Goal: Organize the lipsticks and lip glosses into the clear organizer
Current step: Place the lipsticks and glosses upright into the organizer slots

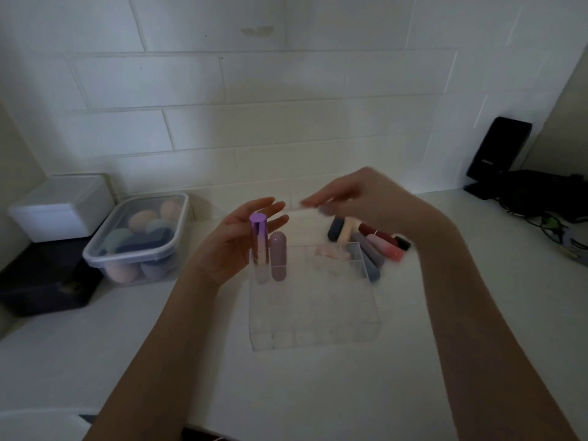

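Lipsticks [366, 246] lie heaped on the surface just behind the clear organizer [315, 300], well within reach. Two tubes stand upright in its back-left slots: a purple-capped tube [259, 246] and a mauve capsule [278, 256]. Risk, as you judge it: your left hand [235, 240] sits right beside those two; a nudge could tip them or slide the light organizer. Left grip: fingers spread, palm facing the tubes, holding nothing. Right hand [359, 198] hovers above the heap, blurred; you cannot tell whether its grip pinches anything.
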The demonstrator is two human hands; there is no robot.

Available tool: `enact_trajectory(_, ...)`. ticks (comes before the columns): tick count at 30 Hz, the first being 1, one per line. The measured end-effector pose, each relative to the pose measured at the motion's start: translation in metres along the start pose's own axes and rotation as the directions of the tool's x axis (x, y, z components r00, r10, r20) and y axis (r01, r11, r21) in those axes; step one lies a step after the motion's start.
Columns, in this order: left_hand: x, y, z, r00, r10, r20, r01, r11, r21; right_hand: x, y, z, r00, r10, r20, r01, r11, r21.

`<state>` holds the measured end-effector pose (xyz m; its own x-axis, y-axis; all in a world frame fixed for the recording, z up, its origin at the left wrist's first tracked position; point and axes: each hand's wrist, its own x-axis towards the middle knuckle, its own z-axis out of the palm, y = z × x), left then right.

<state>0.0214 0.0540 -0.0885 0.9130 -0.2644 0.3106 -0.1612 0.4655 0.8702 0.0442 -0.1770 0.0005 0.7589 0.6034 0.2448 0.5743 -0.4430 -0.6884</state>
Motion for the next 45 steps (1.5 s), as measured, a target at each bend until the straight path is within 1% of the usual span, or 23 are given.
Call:
enact_trajectory(2,0.002,-0.002,0.001,1.0,0.006,-0.016,-0.006,1.0,0.029,-0.008,0.02,-0.019,0.972,0.106,-0.208,-0.109,0.994,-0.005)
enact_trajectory(3,0.003,-0.002,0.002,1.0,0.009,-0.019,-0.008,0.999,0.05,-0.011,0.031,-0.026,0.953,0.176,-0.245,-0.19,0.981,-0.032)
enact_trajectory(4,0.003,-0.003,0.003,1.0,0.006,-0.023,-0.004,0.998,0.066,-0.014,0.04,-0.03,0.939,0.261,-0.224,-0.282,0.957,-0.065)
enact_trajectory(5,0.003,-0.005,0.003,1.0,-0.003,-0.025,0.005,0.997,0.083,-0.017,0.049,-0.032,0.923,0.346,-0.169,-0.366,0.925,-0.104)
enact_trajectory(7,0.003,-0.007,0.003,0.999,-0.035,-0.04,0.039,0.994,0.105,-0.019,0.06,-0.028,0.884,0.462,-0.08,-0.468,0.864,-0.184)
enact_trajectory(10,0.004,-0.01,0.002,0.991,-0.102,-0.08,0.113,0.983,0.145,-0.016,0.071,-0.01,0.84,0.537,-0.079,-0.54,0.814,-0.212)
enact_trajectory(15,0.006,-0.015,0.004,0.985,-0.15,-0.09,0.166,0.964,0.208,-0.013,0.079,0.005,0.783,0.608,-0.134,-0.622,0.761,-0.185)
enact_trajectory(18,0.007,-0.015,0.005,0.982,-0.17,-0.08,0.183,0.961,0.206,-0.013,0.078,0.006,0.751,0.639,-0.163,-0.659,0.712,-0.243)
enact_trajectory(20,0.007,-0.015,0.006,0.983,-0.153,-0.098,0.171,0.962,0.211,-0.013,0.076,0.008,0.74,0.652,-0.165,-0.668,0.688,-0.283)
enact_trajectory(22,0.008,-0.013,0.004,0.984,-0.095,-0.153,0.127,0.969,0.211,-0.013,0.071,0.01,0.749,0.636,-0.185,-0.658,0.68,-0.324)
enact_trajectory(24,0.009,-0.011,0.003,0.975,-0.04,-0.218,0.091,0.969,0.229,-0.013,0.061,0.009,0.765,0.596,-0.244,-0.644,0.705,-0.297)
enact_trajectory(26,0.011,-0.011,0.002,0.962,-0.014,-0.273,0.084,0.966,0.244,-0.011,0.048,0.005,0.792,0.528,-0.306,-0.598,0.773,-0.212)
enact_trajectory(27,0.012,-0.011,0.002,0.955,-0.011,-0.297,0.084,0.968,0.236,-0.011,0.04,0.004,0.815,0.489,-0.31,-0.552,0.818,-0.16)
enact_trajectory(29,0.013,-0.011,0.004,0.95,-0.019,-0.311,0.085,0.976,0.2,-0.008,0.027,0.003,0.877,0.419,-0.235,-0.435,0.9,-0.018)
enact_trajectory(31,0.012,-0.012,0.007,0.961,-0.039,-0.274,0.089,0.981,0.173,-0.005,0.018,0.01,0.931,0.349,-0.109,-0.34,0.936,0.093)
enact_trajectory(32,0.011,-0.012,0.009,0.968,-0.047,-0.248,0.096,0.978,0.187,-0.003,0.016,0.015,0.946,0.316,-0.072,-0.303,0.942,0.144)
enact_trajectory(35,0.009,-0.016,0.014,0.977,-0.005,-0.213,0.073,0.947,0.312,0.004,0.012,0.028,0.966,0.252,-0.062,-0.219,0.92,0.325)
enact_trajectory(36,0.008,-0.016,0.014,0.976,0.02,-0.215,0.051,0.946,0.32,0.005,0.011,0.031,0.969,0.239,-0.068,-0.196,0.902,0.384)
enact_trajectory(38,0.007,-0.014,0.012,0.974,0.036,-0.226,0.023,0.967,0.253,0.007,0.009,0.035,0.969,0.225,-0.099,-0.151,0.864,0.48)
enact_trajectory(41,0.009,-0.011,0.006,0.977,0.03,-0.211,0.003,0.988,0.155,0.009,0.009,0.036,0.953,0.234,-0.193,-0.091,0.828,0.553)
enact_trajectory(43,0.009,-0.011,0.005,0.978,0.064,-0.201,-0.031,0.986,0.163,0.01,0.01,0.037,0.942,0.248,-0.226,-0.071,0.806,0.587)
enact_trajectory(45,0.008,-0.012,0.005,0.98,0.095,-0.173,-0.064,0.982,0.179,0.01,0.01,0.038,0.945,0.242,-0.219,-0.056,0.781,0.622)
